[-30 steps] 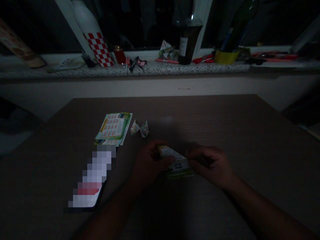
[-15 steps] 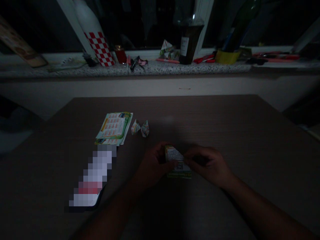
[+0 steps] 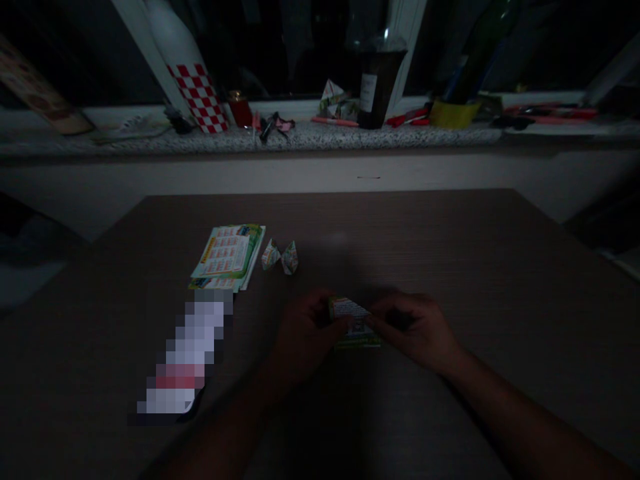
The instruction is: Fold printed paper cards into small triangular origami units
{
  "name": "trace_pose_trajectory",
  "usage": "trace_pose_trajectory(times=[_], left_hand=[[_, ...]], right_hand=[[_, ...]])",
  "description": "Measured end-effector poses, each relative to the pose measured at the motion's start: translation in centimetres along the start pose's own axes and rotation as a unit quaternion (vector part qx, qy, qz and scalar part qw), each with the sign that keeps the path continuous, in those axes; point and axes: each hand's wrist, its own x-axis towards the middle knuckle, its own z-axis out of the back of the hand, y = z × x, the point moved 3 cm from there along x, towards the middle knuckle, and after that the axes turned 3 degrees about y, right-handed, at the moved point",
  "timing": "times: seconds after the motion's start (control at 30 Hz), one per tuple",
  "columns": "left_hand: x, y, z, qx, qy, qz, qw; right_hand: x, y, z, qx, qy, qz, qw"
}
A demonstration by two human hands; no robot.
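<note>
Between my hands is a small piece of printed paper (image 3: 356, 339) with a green lower edge and a slanted, folded top right edge. My left hand (image 3: 307, 330) grips its left side, thumb lying across the front. My right hand (image 3: 420, 327) pinches the slanted edge on the right between thumb and fingers. Fingers behind the paper are hidden, and the light is dim. Up and left of my left hand, two small folded paper pieces (image 3: 280, 257) stand side by side on the table. A stack of printed leaflets (image 3: 227, 257) lies left of them.
A phone with a blurred screen (image 3: 187, 347) lies on the brown table (image 3: 450, 233), left of my forearm. On the stone windowsill (image 3: 310, 138) behind stand a checkered bottle (image 3: 200, 97), a dark cup (image 3: 377, 87) and a green bottle in a yellow holder (image 3: 455, 115).
The paper is tilted a little flatter, its lower edge slightly higher. My right thumb has shifted left across the paper, closer to my left thumb.
</note>
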Motion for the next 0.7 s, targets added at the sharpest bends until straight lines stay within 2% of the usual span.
trace_pose_trajectory(times=[0.07,0.13,0.23,0.3,0.43,0.7], left_hand=[[-0.2,-0.3,0.1,0.092,-0.013,-0.036,0.995],[-0.5,-1.0,0.2,0.175,-0.025,-0.118,0.977],[-1.1,-2.2,0.4,0.259,-0.045,-0.286,0.922],[-1.5,-2.7,0.5,0.303,-0.06,-0.358,0.881],[-1.6,-3.3,0.8,0.367,-0.076,-0.407,0.833],[-1.8,-3.4,0.0,0.402,-0.029,-0.458,0.793]], right_hand=[[0.0,0.1,0.1,-0.017,-0.004,0.027,1.0],[0.1,0.4,0.2,-0.036,-0.01,0.055,0.998],[0.0,0.8,0.3,-0.067,-0.024,0.106,0.992],[0.0,1.1,0.4,-0.084,-0.034,0.142,0.986],[0.0,1.4,0.5,-0.122,-0.04,0.183,0.975],[-0.1,2.0,0.5,-0.171,-0.06,0.198,0.963]])
